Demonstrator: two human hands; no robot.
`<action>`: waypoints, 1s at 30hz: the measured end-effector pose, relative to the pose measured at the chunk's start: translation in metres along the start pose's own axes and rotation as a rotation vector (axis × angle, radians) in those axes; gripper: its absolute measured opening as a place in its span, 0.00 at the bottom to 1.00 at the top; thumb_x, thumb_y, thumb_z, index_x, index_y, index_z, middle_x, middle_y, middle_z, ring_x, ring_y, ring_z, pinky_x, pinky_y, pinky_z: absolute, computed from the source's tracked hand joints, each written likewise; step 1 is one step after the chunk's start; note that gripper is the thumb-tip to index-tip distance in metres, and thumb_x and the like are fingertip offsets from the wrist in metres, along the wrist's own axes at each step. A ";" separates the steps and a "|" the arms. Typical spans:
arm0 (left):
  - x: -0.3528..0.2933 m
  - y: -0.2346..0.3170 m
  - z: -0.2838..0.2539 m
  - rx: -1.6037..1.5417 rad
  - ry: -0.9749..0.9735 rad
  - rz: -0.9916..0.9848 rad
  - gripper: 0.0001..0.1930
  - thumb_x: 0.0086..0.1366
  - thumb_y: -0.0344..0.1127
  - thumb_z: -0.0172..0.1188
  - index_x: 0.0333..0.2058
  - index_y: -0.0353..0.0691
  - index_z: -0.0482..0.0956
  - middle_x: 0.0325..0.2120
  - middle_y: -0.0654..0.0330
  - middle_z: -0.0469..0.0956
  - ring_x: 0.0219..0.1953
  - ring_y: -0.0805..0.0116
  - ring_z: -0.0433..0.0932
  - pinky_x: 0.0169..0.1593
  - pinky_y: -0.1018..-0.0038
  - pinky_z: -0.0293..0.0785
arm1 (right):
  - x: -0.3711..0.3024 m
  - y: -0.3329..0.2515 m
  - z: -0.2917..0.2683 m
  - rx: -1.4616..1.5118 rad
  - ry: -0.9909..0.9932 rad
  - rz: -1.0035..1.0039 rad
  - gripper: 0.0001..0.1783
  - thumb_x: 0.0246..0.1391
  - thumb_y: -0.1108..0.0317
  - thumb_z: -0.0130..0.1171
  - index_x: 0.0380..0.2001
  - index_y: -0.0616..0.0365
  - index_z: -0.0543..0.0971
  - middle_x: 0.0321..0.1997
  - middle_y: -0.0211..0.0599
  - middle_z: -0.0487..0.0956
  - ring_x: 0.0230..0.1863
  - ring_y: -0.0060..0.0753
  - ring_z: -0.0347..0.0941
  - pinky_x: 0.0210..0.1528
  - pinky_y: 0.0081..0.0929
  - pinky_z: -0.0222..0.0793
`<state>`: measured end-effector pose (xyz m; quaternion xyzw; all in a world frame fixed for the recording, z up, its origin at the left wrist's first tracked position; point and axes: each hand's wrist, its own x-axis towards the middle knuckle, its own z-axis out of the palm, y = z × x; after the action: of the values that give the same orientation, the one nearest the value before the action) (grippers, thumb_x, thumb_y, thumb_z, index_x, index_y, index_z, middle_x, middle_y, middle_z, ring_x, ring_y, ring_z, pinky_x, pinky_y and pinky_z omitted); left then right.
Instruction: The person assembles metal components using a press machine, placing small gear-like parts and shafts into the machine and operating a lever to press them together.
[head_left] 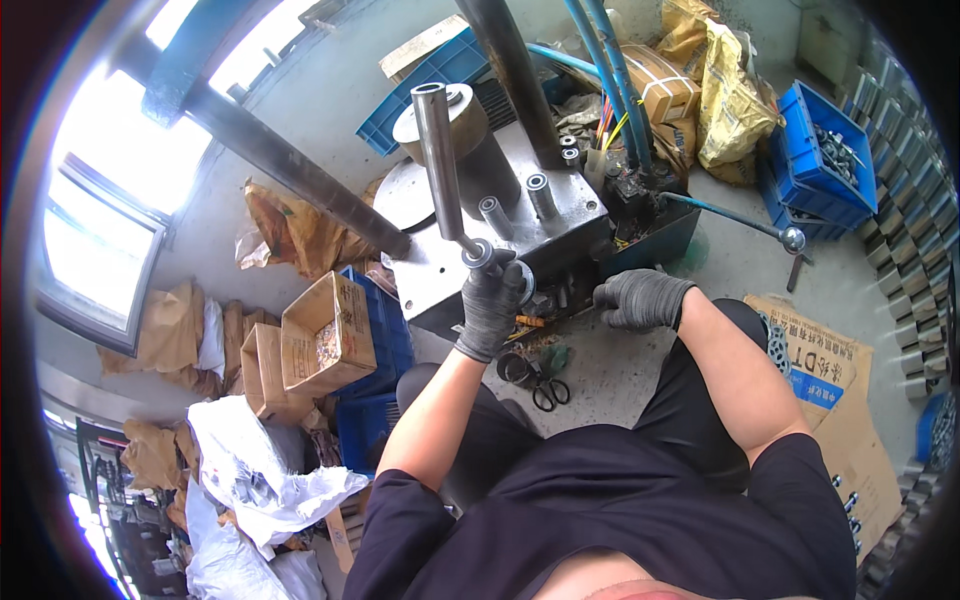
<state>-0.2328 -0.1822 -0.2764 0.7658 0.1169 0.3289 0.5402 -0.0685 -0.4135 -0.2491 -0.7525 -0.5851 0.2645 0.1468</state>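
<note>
My left hand (489,307), in a dark grey glove, is closed around a metal part with a ring-shaped end (478,253) at the front edge of the press table (430,282). A round metal disc (526,284) shows beside its fingers. Just behind rises a long steel tube (436,155), its lower end close to the ring. My right hand (645,300), gloved alike, hovers over my right knee with its fingers curled; whatever they may hold is hidden. Two short metal cylinders (541,195) with holed tops stand on the table.
Thick steel columns (515,80) flank the table. A lever with a ball end (792,240) juts out at right. Scissors (551,393) lie on the floor between my legs. Cardboard boxes (350,335) stand at left, blue crates (810,150) with metal parts at far right.
</note>
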 end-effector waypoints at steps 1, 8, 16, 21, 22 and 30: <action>0.000 -0.003 -0.003 0.001 0.010 -0.005 0.14 0.72 0.40 0.67 0.47 0.39 0.76 0.32 0.64 0.75 0.32 0.75 0.74 0.38 0.72 0.74 | 0.000 -0.005 -0.003 -0.003 -0.009 -0.006 0.20 0.56 0.56 0.62 0.46 0.57 0.84 0.44 0.52 0.86 0.50 0.57 0.81 0.55 0.48 0.75; -0.002 -0.005 -0.001 0.108 -0.051 0.066 0.14 0.73 0.38 0.65 0.50 0.36 0.77 0.36 0.61 0.79 0.35 0.74 0.77 0.40 0.73 0.77 | 0.002 0.002 -0.001 -0.033 0.023 -0.021 0.19 0.58 0.56 0.60 0.46 0.58 0.84 0.44 0.53 0.85 0.50 0.58 0.81 0.54 0.49 0.75; 0.029 0.048 -0.007 -0.176 0.001 0.033 0.10 0.76 0.37 0.62 0.49 0.38 0.77 0.33 0.65 0.78 0.32 0.77 0.77 0.35 0.76 0.75 | -0.002 0.000 0.003 -0.024 0.030 -0.023 0.19 0.57 0.56 0.60 0.45 0.58 0.84 0.43 0.53 0.85 0.50 0.58 0.81 0.54 0.49 0.75; 0.138 0.080 -0.054 -0.201 0.243 0.204 0.09 0.74 0.32 0.62 0.48 0.37 0.77 0.35 0.61 0.81 0.32 0.74 0.80 0.29 0.76 0.78 | -0.006 0.001 0.001 -0.021 0.017 -0.021 0.18 0.57 0.56 0.60 0.45 0.56 0.85 0.44 0.52 0.86 0.50 0.56 0.81 0.54 0.48 0.76; 0.159 0.086 -0.058 -0.187 0.228 0.267 0.09 0.73 0.32 0.62 0.48 0.37 0.77 0.35 0.61 0.81 0.31 0.73 0.80 0.29 0.76 0.78 | -0.010 0.004 0.002 -0.018 0.014 -0.009 0.18 0.57 0.56 0.60 0.45 0.56 0.85 0.44 0.52 0.86 0.50 0.56 0.81 0.54 0.48 0.76; 0.309 0.081 -0.093 0.422 0.367 0.134 0.11 0.66 0.38 0.70 0.38 0.36 0.83 0.30 0.55 0.85 0.30 0.65 0.85 0.38 0.67 0.80 | -0.018 0.004 -0.004 -0.035 -0.013 0.055 0.20 0.58 0.55 0.61 0.48 0.55 0.84 0.48 0.51 0.85 0.53 0.57 0.80 0.58 0.48 0.74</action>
<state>-0.0719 0.0208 -0.0684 0.7948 0.2276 0.4656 0.3158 -0.0667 -0.4315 -0.2441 -0.7691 -0.5695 0.2630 0.1226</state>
